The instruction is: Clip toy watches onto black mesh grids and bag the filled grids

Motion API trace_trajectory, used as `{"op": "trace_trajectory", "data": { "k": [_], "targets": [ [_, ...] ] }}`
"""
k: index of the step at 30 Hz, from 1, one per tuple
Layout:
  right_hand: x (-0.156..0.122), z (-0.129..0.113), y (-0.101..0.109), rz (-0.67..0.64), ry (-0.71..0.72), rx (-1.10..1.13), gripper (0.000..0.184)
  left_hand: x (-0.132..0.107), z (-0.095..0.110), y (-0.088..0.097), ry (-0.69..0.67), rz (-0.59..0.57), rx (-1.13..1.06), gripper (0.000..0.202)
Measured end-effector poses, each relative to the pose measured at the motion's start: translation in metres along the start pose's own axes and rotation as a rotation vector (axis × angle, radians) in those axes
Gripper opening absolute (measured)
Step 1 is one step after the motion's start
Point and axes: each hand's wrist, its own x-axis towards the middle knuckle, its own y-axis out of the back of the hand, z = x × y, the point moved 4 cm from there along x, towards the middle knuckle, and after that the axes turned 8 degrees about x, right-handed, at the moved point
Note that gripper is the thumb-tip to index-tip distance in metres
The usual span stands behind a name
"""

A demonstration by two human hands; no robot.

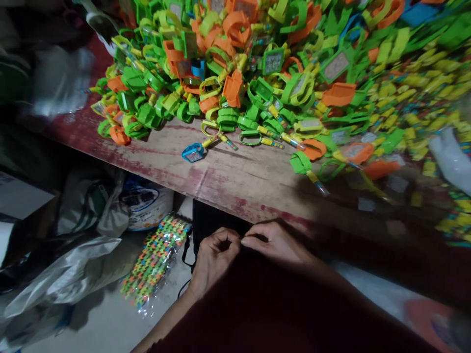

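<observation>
My left hand [217, 257] and my right hand [274, 242] meet just below the table's front edge, close to my dark clothing. Thumb and fingers of each are pinched together, their tips almost touching. Whatever they hold, if anything, is too small or hidden to make out. On the worn wooden table [235, 176] beyond them lies a large heap of green, orange and yellow watch-like plastic toys [261, 90], some joined to small clear tubes with colourful contents. Nearest the edge are a blue watch-like toy [193, 153] and a green one [300, 163].
Many small yellow wrapped pieces [415, 98] cover the table's right side. On the floor at left lie a clear bag of colourful pieces [156, 260], a printed white sack [145, 203] and crumpled plastic bags [73, 277]. A red object [429, 318] shows at lower right.
</observation>
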Motion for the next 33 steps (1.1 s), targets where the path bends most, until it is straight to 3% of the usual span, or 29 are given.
{"op": "trace_trajectory", "data": {
  "k": [4, 9, 13, 16, 18, 21, 23, 25, 30, 33],
  "targets": [
    [0.002, 0.015, 0.0, 0.01, 0.0, 0.205, 0.027, 0.001, -0.003, -0.002, 0.124, -0.03, -0.127, 0.024],
    [0.004, 0.015, 0.002, -0.005, -0.011, 0.263, 0.021, 0.003, -0.002, 0.0, 0.007, 0.1, -0.065, 0.019],
    [0.003, 0.011, 0.0, 0.005, -0.024, 0.351, 0.023, 0.002, -0.005, -0.001, -0.04, 0.118, -0.056, 0.017],
    [-0.001, 0.006, 0.001, 0.125, 0.048, 0.251, 0.023, 0.001, -0.006, -0.002, -0.028, 0.044, 0.037, 0.016],
    [-0.002, 0.001, 0.003, 0.102, 0.056, 0.205, 0.023, 0.0, -0.006, -0.005, -0.015, -0.069, 0.13, 0.013],
    [-0.001, -0.004, 0.006, -0.059, -0.138, 0.339, 0.022, 0.0, -0.002, -0.008, -0.01, -0.17, 0.161, 0.008],
    [0.001, -0.005, 0.009, -0.094, -0.329, 0.495, 0.022, -0.001, 0.001, -0.007, -0.015, -0.134, 0.186, 0.007],
    [0.003, -0.006, 0.012, -0.095, -0.431, 0.562, 0.018, -0.002, 0.003, -0.006, -0.007, -0.086, 0.247, 0.007],
    [0.007, -0.007, 0.012, -0.188, -0.286, 0.227, 0.019, -0.001, 0.003, -0.005, 0.013, -0.019, 0.28, 0.007],
    [0.007, -0.004, 0.013, -0.215, -0.19, 0.037, 0.013, -0.001, -0.002, -0.008, 0.036, -0.049, 0.205, 0.008]
  ]
}}
